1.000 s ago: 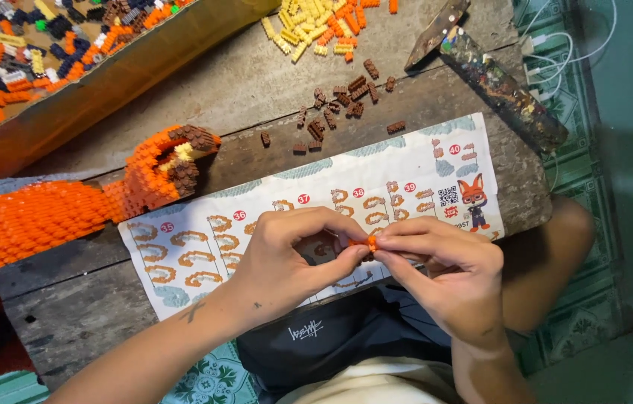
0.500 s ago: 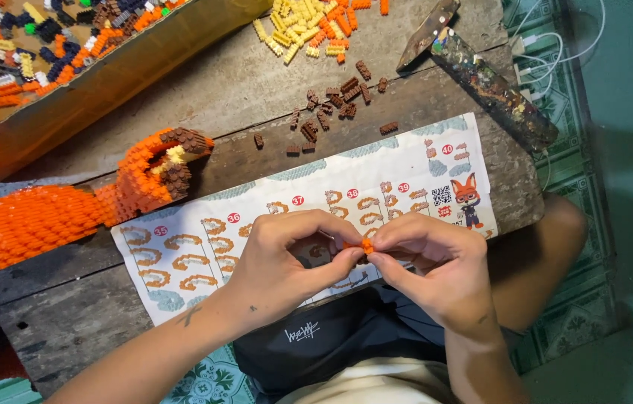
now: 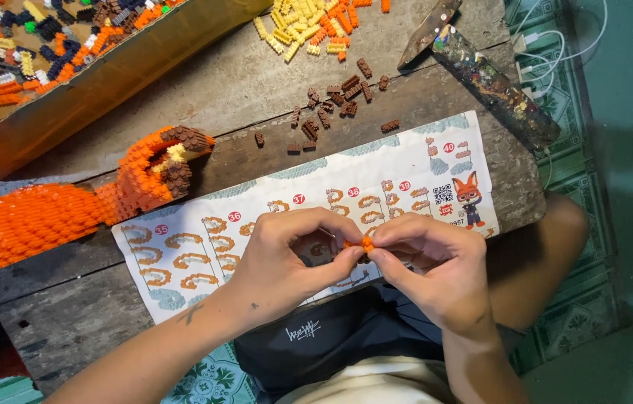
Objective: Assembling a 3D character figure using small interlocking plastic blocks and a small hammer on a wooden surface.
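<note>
Wooden worktop (image 3: 271, 97) carries 1 large orange brick build (image 3: 69, 209), long body done, with a brown-and-cream end section; looks well advanced, but loose stock says plenty is left. 1 cardboard tray (image 3: 107, 82) of mixed bricks top left, too many to count. 1 instruction sheet (image 3: 406, 161) lies under the hands. 1 paint-spattered tool (image 3: 496, 82) top right. 1 yellow-orange loose pile (image 3: 309, 26), 1 scatter of brown bricks (image 3: 331, 108), roughly 20. Left hand (image 3: 286, 258) and right hand (image 3: 425, 262) meet over the sheet, fingers of both pinching 1 tiny orange piece (image 3: 365, 243) between them.
</note>
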